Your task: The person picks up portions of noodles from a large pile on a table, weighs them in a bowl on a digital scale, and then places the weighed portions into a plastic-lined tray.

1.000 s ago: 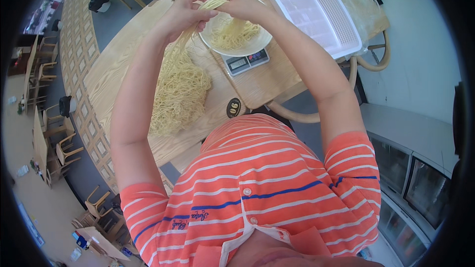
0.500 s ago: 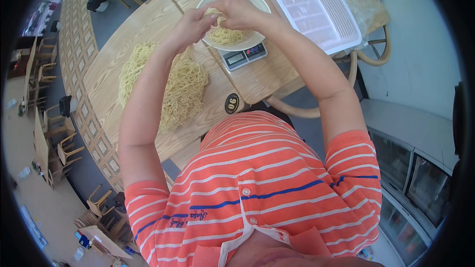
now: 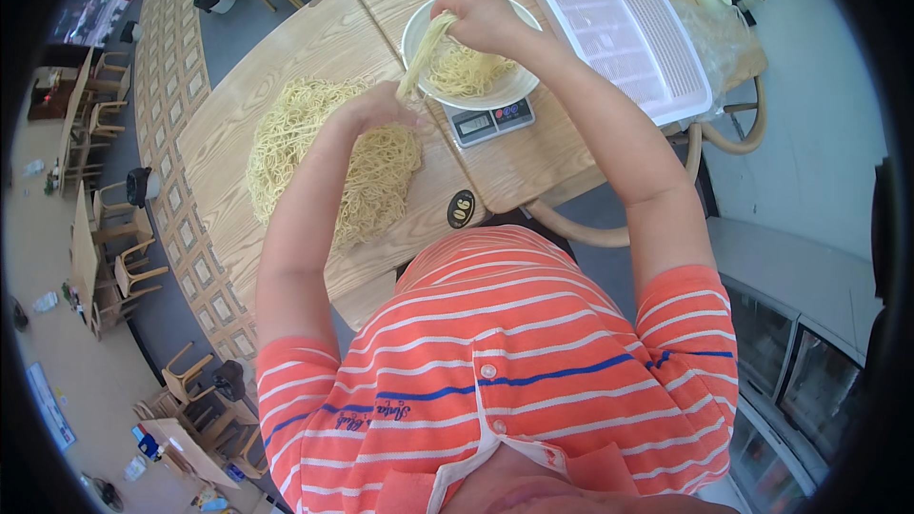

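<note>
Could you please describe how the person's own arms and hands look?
The left hand and right hand are bare: no gloves, and no watch is visible. The left sleeve and right sleeve are short, orange-red, with white stripes and one blue stripe each.

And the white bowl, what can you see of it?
The round white bowl looks smooth, maybe plastic. It sits upright on a grey rectangular kitchen scale, partly filled with thin, pale yellow noodles. The bare right hand hides part of its far rim, and gripped noodles cross its left side; whether they touch it, I can't tell.
</note>
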`<control>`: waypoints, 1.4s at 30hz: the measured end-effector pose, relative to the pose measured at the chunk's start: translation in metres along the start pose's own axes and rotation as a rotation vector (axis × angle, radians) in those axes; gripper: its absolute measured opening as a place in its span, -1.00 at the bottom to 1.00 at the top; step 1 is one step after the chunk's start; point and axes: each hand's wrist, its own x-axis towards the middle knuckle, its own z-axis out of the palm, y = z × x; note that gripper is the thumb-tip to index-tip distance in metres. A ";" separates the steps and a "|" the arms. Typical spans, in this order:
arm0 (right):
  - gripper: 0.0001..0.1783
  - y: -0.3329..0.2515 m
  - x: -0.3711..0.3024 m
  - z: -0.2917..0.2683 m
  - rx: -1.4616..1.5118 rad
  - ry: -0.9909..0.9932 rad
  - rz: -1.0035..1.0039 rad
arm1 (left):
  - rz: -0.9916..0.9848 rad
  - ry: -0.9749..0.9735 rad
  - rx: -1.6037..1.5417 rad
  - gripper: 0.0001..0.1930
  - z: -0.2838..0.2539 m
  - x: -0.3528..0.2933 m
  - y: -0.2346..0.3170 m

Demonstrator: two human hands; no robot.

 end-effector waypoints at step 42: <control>-0.95 0.089 0.010 -0.038 1.354 0.378 0.565 | 0.256 0.686 -0.924 -0.76 -0.137 -0.243 -0.074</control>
